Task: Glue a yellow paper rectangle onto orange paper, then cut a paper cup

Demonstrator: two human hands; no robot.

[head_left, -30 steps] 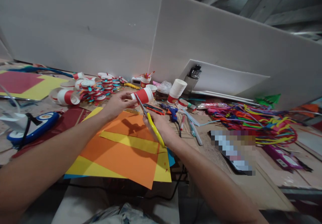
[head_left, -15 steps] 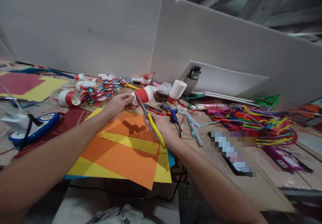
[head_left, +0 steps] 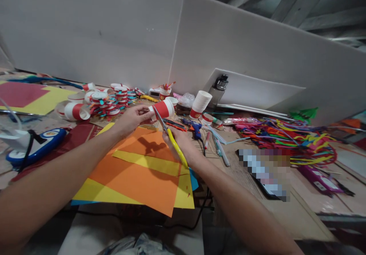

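My left hand [head_left: 137, 118] grips the base end of a red and white paper cup [head_left: 164, 109], which lies on its side in the air with its rim to the right. In my right hand [head_left: 178, 142] is a pair of scissors [head_left: 177, 148] with yellow handles. Their blades reach up to the cup near its base, close to my left fingertips; whether they bite into the paper I cannot tell. Below both hands lie orange paper sheets [head_left: 137, 182], a yellow paper strip [head_left: 147, 163] and yellow sheets under them.
Behind stand stacked paper cups [head_left: 201, 103] and a bottle [head_left: 219, 92]. Cut cup pieces [head_left: 100, 100] are heaped at left, near a blue and white device [head_left: 40, 146]. A glue gun [head_left: 196, 129], a phone [head_left: 261, 175] and colourful pipe cleaners [head_left: 291, 140] lie to the right.
The view has shifted very slightly. Both hands, the cup and the scissors stay in almost the same place, with only a slight shift of the cup and blades.
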